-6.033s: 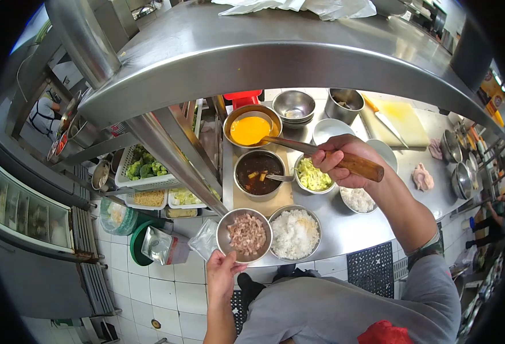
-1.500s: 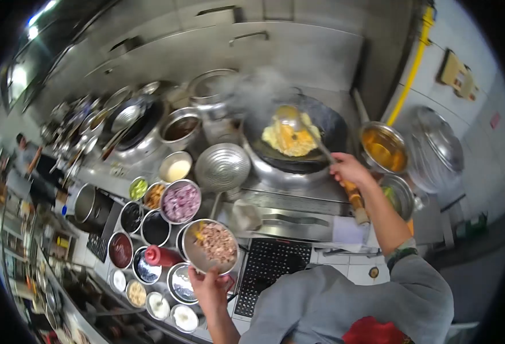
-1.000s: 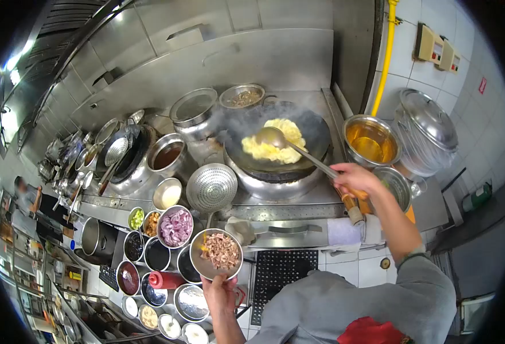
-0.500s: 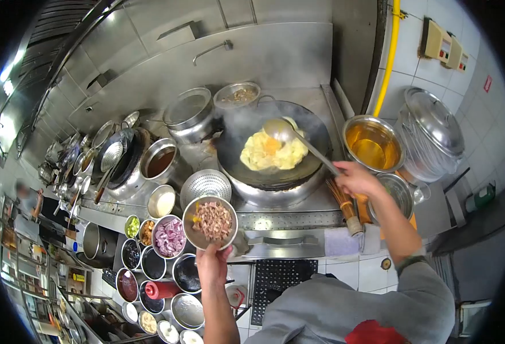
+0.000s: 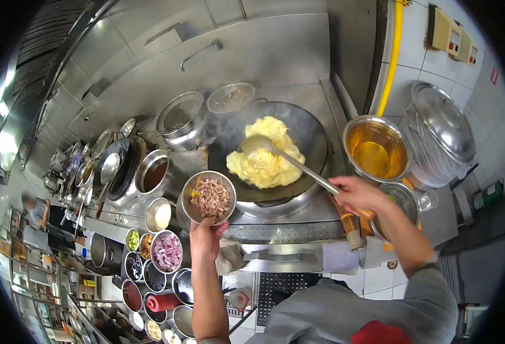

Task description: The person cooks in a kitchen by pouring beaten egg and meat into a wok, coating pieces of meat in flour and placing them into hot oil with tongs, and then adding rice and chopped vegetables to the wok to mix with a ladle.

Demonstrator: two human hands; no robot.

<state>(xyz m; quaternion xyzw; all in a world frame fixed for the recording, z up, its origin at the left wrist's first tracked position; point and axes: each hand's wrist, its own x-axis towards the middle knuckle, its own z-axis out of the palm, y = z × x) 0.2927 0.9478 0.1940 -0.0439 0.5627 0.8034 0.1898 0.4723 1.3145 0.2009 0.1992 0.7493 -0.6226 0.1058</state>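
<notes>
Head view: right of centre, the right hand [image 5: 355, 198] curls its fingers around a ladle [image 5: 301, 167], apparently stirring egg [image 5: 246, 167] in the central wok [image 5: 314, 137], while, left of centre, the left hand [image 5: 206, 236] pinches a bowl [image 5: 189, 207] of chopped meat [image 5: 210, 198], which the next move likely needs level.

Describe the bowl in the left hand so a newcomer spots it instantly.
Find the big dark wok with yellow egg. At its lower left in the picture, the left hand holds a metal bowl. Its chopped pieces are pinkish-brown, unlike the purple chopped onion nearby.
</notes>
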